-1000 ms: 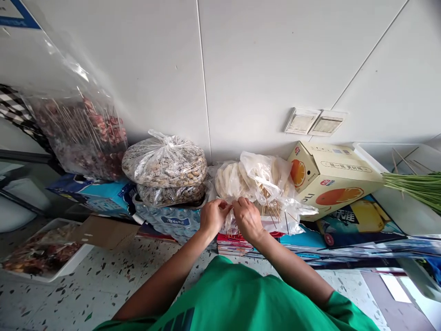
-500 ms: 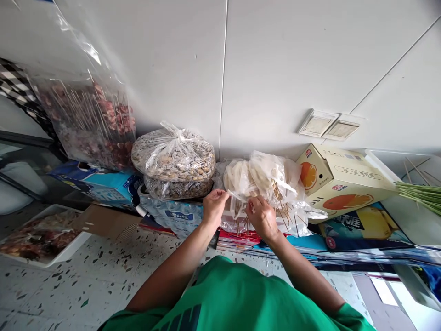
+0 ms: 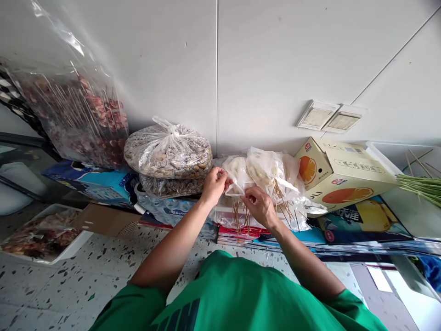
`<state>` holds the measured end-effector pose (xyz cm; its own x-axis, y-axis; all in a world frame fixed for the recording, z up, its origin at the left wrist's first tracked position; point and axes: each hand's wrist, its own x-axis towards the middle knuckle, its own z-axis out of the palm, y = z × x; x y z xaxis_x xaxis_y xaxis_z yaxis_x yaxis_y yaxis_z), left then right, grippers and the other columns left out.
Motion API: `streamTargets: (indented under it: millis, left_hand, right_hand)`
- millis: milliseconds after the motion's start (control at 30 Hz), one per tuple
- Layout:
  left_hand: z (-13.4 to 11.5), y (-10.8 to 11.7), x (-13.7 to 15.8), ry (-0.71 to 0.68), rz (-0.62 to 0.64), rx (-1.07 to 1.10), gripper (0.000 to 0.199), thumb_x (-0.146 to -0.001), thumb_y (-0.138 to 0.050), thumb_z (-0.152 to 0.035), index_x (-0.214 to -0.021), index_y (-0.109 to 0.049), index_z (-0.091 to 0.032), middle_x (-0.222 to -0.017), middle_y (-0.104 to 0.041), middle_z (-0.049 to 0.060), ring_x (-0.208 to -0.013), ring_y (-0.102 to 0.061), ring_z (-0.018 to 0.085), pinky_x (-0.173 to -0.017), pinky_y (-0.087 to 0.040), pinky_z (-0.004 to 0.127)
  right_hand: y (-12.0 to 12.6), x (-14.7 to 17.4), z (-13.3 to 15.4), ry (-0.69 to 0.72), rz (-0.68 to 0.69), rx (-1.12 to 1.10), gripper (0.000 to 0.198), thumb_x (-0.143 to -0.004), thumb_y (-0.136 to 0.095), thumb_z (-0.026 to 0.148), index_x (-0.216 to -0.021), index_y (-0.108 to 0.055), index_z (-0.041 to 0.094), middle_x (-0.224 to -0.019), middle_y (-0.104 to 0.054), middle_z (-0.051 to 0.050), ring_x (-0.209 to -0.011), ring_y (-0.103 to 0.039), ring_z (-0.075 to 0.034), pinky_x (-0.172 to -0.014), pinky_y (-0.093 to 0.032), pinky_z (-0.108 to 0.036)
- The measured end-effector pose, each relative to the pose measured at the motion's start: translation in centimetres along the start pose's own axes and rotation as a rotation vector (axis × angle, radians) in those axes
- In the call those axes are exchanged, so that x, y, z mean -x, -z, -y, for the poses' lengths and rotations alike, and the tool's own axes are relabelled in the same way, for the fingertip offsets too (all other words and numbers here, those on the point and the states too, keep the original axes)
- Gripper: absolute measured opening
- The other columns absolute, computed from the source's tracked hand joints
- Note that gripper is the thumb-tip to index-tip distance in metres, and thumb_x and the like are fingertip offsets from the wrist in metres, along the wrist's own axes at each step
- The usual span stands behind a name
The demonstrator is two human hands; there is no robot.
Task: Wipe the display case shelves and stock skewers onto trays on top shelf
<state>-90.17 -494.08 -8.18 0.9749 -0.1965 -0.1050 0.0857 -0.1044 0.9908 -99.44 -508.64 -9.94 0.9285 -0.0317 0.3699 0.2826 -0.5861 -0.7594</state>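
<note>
L hand (image 3: 216, 185) + R hand (image 3: 261, 206) pinching plastic bag (image 3: 237, 171) edge.
Vs 0.5s ago: L hand up nearer wall (image 3: 262, 69), edge spread wider btwn grips; sticks (image 3: 236, 214) below.

Green stalks (image 3: 421, 188) leave frame at three o'clock; near five, the right hand (image 3: 260, 208) partly hides bagged skewers (image 3: 265, 166).

Watching remotely, I'm reading this as food-storage corner, likely skewer eatery's: bagged meat skewers (image 3: 99, 110) standing left, bagged pale skewers (image 3: 263, 168) lying mid-row, blue carton (image 3: 106, 184) and orange-printed box (image 3: 354, 172) lining plain white wall (image 3: 262, 59), green stalks (image 3: 422, 188) poking in right, speckled floor (image 3: 113, 271) showing below.
</note>
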Motion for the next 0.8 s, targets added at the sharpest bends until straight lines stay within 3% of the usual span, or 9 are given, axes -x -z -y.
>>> streamTargets:
  millis: [67,167,267,400,467,533,633,733,800]
  left_hand:
    - [0.0,-0.5,-1.4,0.055,-0.020,0.024,0.013,-0.081,-0.055,-0.029,-0.077,-0.047,-0.020,-0.056,-0.058,-0.002,-0.046,-0.054,0.013,-0.042,-0.035,0.021]
    - [-0.3,-0.7,-2.0,0.020,-0.057,-0.016,0.011,-0.081,-0.056,-0.027,-0.080,-0.048,-0.020,-0.055,-0.057,-0.003,-0.047,-0.054,0.013,-0.045,-0.038,0.022]
    - [-0.4,0.0,0.0,-0.116,-0.020,-0.096,0.013,-0.084,-0.054,-0.028,-0.093,-0.048,-0.020,-0.064,-0.061,0.000,-0.053,-0.058,0.015,-0.048,-0.042,0.023]
    - [1.0,0.5,4.0,-0.578,-0.091,-0.367,0.043,-0.081,-0.062,-0.030,-0.114,-0.038,-0.018,-0.098,-0.062,0.010,-0.081,-0.063,0.020,-0.068,-0.052,0.033]
    - [2.0,0.1,4.9,-0.758,-0.123,-0.615,0.048,-0.076,-0.066,-0.025,-0.114,-0.038,-0.018,-0.099,-0.061,0.011,-0.087,-0.062,0.024,-0.074,-0.051,0.039]
    - [2.6,-0.5,4.8,-0.794,-0.110,-0.770,0.049,-0.074,-0.064,-0.017,-0.116,-0.039,-0.017,-0.093,-0.061,0.009,-0.083,-0.062,0.025,-0.072,-0.051,0.039]
    - [2.5,-0.9,3.6,-0.777,-0.103,-0.774,0.054,-0.075,-0.052,-0.003,-0.124,-0.037,-0.018,-0.099,-0.061,0.009,-0.084,-0.062,0.022,-0.072,-0.053,0.034]
    - [1.7,-0.4,2.4,-0.849,-0.060,-0.780,0.062,-0.070,-0.048,0.004,-0.127,-0.037,-0.019,-0.118,-0.057,0.012,-0.096,-0.061,0.021,-0.080,-0.053,0.033]
    - [1.3,0.4,1.9,-0.871,-0.067,-0.780,0.062,-0.069,-0.047,0.004,-0.126,-0.039,-0.018,-0.121,-0.056,0.013,-0.088,-0.062,0.019,-0.075,-0.053,0.031]
  right_hand:
    - [0.2,-0.1,0.0,-0.165,-0.038,-0.097,0.024,-0.086,-0.053,0.036,-0.070,-0.055,0.017,-0.065,-0.055,-0.001,-0.061,-0.049,-0.012,-0.060,-0.039,-0.025]
    - [0.2,-0.3,0.3,-0.409,-0.113,-0.222,0.034,-0.086,-0.052,0.043,-0.065,-0.054,0.017,-0.057,-0.050,0.001,-0.054,-0.044,-0.011,-0.054,-0.035,-0.024]
    - [0.1,-0.6,0.6,-0.473,-0.176,-0.338,0.039,-0.089,-0.048,0.046,-0.062,-0.051,0.018,-0.059,-0.050,0.001,-0.056,-0.043,-0.011,-0.055,-0.035,-0.024]
    - [0.1,-0.6,1.1,-0.368,-0.137,-0.323,0.038,-0.091,-0.045,0.048,-0.070,-0.056,0.018,-0.066,-0.054,0.000,-0.064,-0.050,-0.012,-0.061,-0.040,-0.025]
    - [0.1,-0.4,1.2,-0.260,-0.102,-0.278,0.032,-0.092,-0.045,0.044,-0.081,-0.062,0.019,-0.076,-0.061,-0.003,-0.074,-0.057,-0.015,-0.068,-0.044,-0.026]
    - [0.1,-0.1,1.1,-0.126,-0.061,-0.198,0.027,-0.093,-0.044,0.036,-0.096,-0.065,0.020,-0.090,-0.065,-0.005,-0.086,-0.060,-0.016,-0.077,-0.047,-0.028]
    - [-0.1,0.3,0.8,0.044,-0.042,0.094,0.033,-0.087,-0.052,0.029,-0.117,-0.059,0.017,-0.104,-0.065,-0.010,-0.097,-0.059,-0.021,-0.083,-0.047,-0.034]
    - [-0.6,0.7,0.1,0.085,-0.152,0.398,0.021,-0.082,-0.053,0.021,-0.100,-0.062,0.015,-0.084,-0.064,-0.009,-0.082,-0.059,-0.021,-0.073,-0.048,-0.032]
    - [-0.7,0.9,-0.3,0.066,-0.260,0.490,0.013,-0.083,-0.047,0.015,-0.085,-0.060,0.016,-0.072,-0.060,-0.005,-0.067,-0.055,-0.017,-0.062,-0.044,-0.028]
